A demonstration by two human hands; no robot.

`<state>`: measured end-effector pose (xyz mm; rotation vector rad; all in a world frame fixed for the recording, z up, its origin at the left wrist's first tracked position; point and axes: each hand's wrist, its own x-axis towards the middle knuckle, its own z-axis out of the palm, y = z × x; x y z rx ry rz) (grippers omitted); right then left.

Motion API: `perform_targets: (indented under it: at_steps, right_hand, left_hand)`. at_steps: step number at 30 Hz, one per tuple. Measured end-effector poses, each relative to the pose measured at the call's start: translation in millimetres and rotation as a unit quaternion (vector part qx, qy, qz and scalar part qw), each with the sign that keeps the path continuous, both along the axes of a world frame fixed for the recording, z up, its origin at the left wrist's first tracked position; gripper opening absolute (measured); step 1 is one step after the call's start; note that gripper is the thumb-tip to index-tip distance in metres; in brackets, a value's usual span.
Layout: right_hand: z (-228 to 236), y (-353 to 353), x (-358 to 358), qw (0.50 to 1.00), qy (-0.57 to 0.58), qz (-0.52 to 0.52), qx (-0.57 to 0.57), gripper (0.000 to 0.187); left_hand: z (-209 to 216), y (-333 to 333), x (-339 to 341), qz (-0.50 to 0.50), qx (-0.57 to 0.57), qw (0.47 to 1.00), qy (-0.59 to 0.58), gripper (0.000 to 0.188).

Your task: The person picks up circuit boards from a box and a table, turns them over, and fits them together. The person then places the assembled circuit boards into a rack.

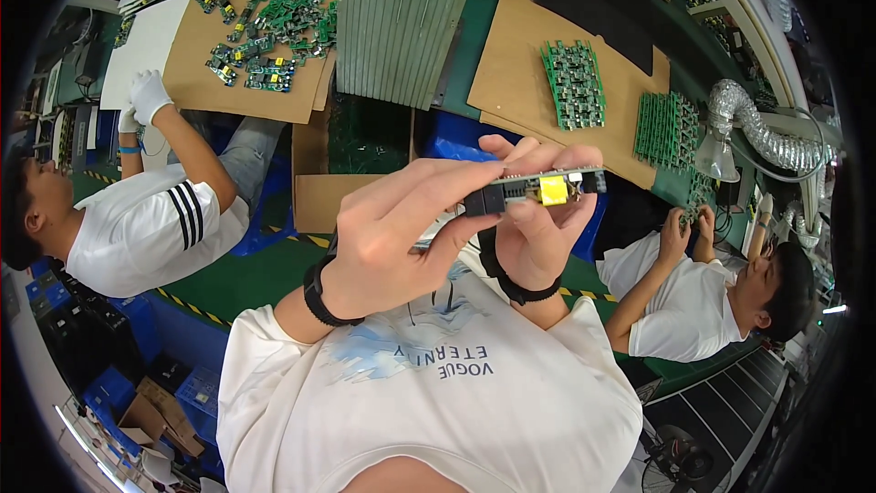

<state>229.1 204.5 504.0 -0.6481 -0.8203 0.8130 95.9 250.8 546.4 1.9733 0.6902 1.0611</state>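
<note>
Raised in front of my chest is a small circuit board, seen edge-on, with a yellow-wrapped transformer and a black block at its left end. My left hand pinches that black end between thumb and fingers. At the other end my right hand grips the board, its thumb below and fingers behind. Both wrists wear black bands. Beyond my hands, a ridged grey-green panel leans at the table's edge, above an open cardboard box.
Loose boards lie heaped on cardboard at the far left. Joined board panels rest on cardboard at the right, beside a stack of green boards. A silver duct hangs there. Co-workers sit left and right.
</note>
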Motion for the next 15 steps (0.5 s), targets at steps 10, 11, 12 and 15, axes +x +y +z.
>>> perform_targets:
  at_steps: [10, 11, 12, 15]
  right_hand:
    - [9.6, 4.8, 1.6, 0.975, 0.09, -0.013, -0.203, 0.046]
    - [8.6, 4.5, 2.1, 0.972, 0.088, -0.002, -0.217, 0.045]
    - [7.5, 4.0, 1.4, 0.972, 0.088, -0.002, -0.218, 0.045]
    - [4.3, 2.3, -2.0, 0.97, 0.135, 0.009, -0.201, 0.044]
  left_hand:
    - [-8.8, 11.9, -3.2, -0.027, -0.225, 0.973, 0.047, 0.027]
    - [-9.8, 14.5, -3.0, -0.024, -0.177, 0.982, 0.06, 0.026]
    - [-10.8, 16.9, -2.9, -0.02, -0.129, 0.989, 0.072, 0.026]
    - [-11.5, 18.4, -5.0, -0.02, -0.075, 0.993, 0.084, 0.026]
